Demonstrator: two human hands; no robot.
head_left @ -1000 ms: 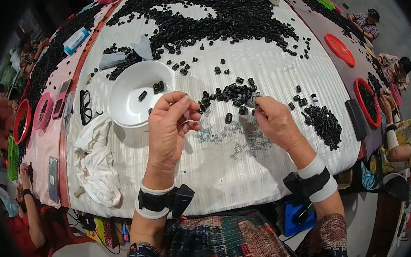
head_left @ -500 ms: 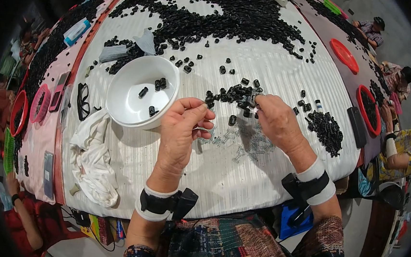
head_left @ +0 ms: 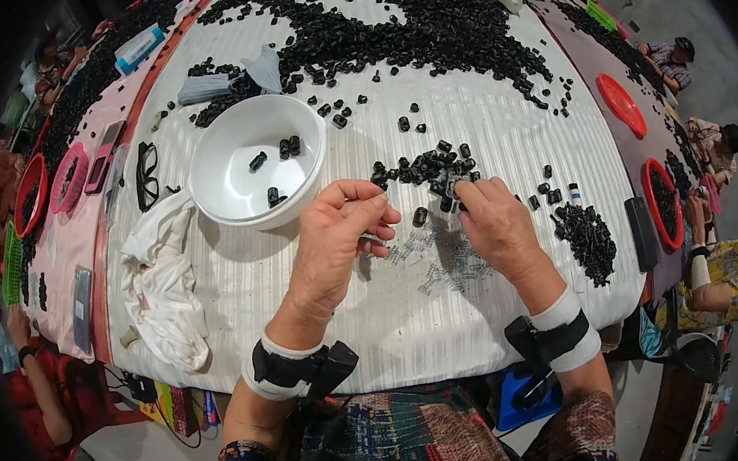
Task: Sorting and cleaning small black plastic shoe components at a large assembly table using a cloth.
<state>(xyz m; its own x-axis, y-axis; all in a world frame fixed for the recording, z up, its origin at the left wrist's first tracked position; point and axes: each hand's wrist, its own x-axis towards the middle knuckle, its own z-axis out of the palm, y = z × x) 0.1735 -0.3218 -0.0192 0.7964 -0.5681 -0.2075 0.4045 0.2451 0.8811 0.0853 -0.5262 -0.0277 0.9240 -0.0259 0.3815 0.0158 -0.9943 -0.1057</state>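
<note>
Thumb and forefinger of my left hand [head_left: 331, 240] are pinched together above the cloth, just right of a white bowl [head_left: 204, 196]; whatever they hold is too small to make out. My right hand [head_left: 503, 230] has its fingers curled at the right edge of a heap of small black plastic parts [head_left: 437, 164], and what lies between the fingertips is hidden. One black part [head_left: 420, 216] lies apart between the hands. Small metal springs [head_left: 443, 275] are scattered below them. Several black parts [head_left: 257, 162] rest inside the bowl.
A pile of thin black pieces [head_left: 586, 243] lies right of my right hand. A big mass of black parts [head_left: 438, 19] covers the far table. Eyeglasses [head_left: 147, 177] and a white cloth [head_left: 168, 301] lie at left. Other people work at both sides, near red baskets [head_left: 661, 204].
My left hand has shifted slightly right, toward the springs. My right hand stays at the heap, its fingers a little lower and more curled. The view has moved slightly.
</note>
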